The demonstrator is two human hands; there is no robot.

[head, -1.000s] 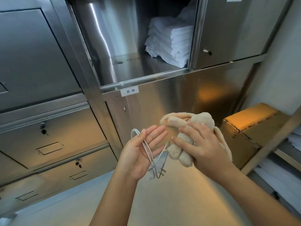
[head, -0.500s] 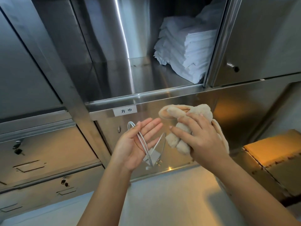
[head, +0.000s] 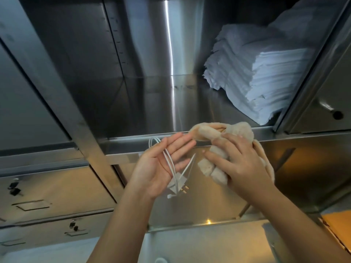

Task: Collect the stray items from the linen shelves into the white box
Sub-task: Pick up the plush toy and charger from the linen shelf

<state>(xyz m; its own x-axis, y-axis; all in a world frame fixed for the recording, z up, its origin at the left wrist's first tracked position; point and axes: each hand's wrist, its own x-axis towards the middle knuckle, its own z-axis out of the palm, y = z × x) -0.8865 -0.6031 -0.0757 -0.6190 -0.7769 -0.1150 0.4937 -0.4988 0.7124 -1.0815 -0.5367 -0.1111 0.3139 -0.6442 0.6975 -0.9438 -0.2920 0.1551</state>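
My left hand (head: 158, 168) is raised palm-up in front of the steel cabinet. A white charger cable (head: 169, 163) runs across its palm, and the thumb pins the cable there while the fingers stay straight. The cable's plug (head: 180, 184) dangles below the palm. Beside it, my right hand (head: 241, 160) grips a beige plush toy (head: 206, 132), fingers curled round its body; the toy's long ear loops toward my left fingertips. The white box is not in view.
An open steel shelf (head: 152, 103) sits just above my hands, with a stack of folded white towels (head: 266, 76) at its right. Locked steel drawers (head: 47, 188) are at the lower left. A shut door with a knob (head: 337, 114) is at the right, and a cardboard box (head: 340, 223) at the lower right.
My view has moved closer to the cabinet and tilted up, so the shelf and towels look larger. Both hands keep the same hold on cable and toy.
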